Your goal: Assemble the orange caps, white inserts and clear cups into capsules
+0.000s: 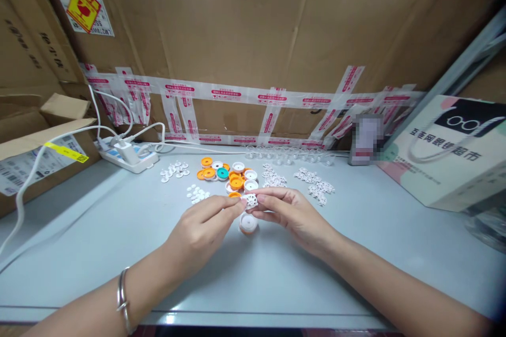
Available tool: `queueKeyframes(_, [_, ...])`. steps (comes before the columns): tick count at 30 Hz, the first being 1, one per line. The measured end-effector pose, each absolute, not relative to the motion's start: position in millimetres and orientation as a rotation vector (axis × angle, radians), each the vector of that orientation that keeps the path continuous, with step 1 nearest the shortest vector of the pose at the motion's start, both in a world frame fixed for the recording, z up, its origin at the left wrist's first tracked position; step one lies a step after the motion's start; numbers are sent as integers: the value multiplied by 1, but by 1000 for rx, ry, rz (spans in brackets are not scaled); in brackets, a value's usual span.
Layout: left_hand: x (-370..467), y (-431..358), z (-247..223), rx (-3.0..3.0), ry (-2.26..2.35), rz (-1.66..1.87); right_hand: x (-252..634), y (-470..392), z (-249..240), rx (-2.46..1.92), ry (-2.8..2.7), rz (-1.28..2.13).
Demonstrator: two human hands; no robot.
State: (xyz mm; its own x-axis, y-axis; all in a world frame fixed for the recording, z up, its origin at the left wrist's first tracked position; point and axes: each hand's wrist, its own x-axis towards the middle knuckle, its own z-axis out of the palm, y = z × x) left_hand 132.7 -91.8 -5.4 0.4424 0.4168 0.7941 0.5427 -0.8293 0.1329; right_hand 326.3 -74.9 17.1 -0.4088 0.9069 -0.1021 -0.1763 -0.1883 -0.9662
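Between the fingertips of both hands is a small white spoked plastic piece (252, 200), raised above the table. My left hand (207, 224) pinches its left side, thumb and fingers closed. From the right, my right hand (298, 216) holds the other side with thumb and fingertips. Just below the hands sits a round white cup-like part (248, 222) with an orange underside. Behind them is a cluster of round shallow parts: orange ones (236, 182), white ones (250, 175) and a teal one (222, 174).
Small white discs (197, 194), white stemmed pieces (174, 170) and white spoked pieces (321, 188) lie in groups. Clear cups (284, 155) line the back. A power strip (128, 156), cartons (253, 26), a pixelated upright object (366, 139) and a paper bag (446, 152) surround the table (300, 284).
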Motion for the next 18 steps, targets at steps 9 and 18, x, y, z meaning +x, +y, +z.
queueKeyframes(9, [133, -94, -3, -2570, -884, -1283, 321, -78, 15, -982, -1246, 1647])
queueKeyframes(18, [135, -92, -10, -2627, -907, -1323, 320, -78, 14, -1046, -1361, 1505])
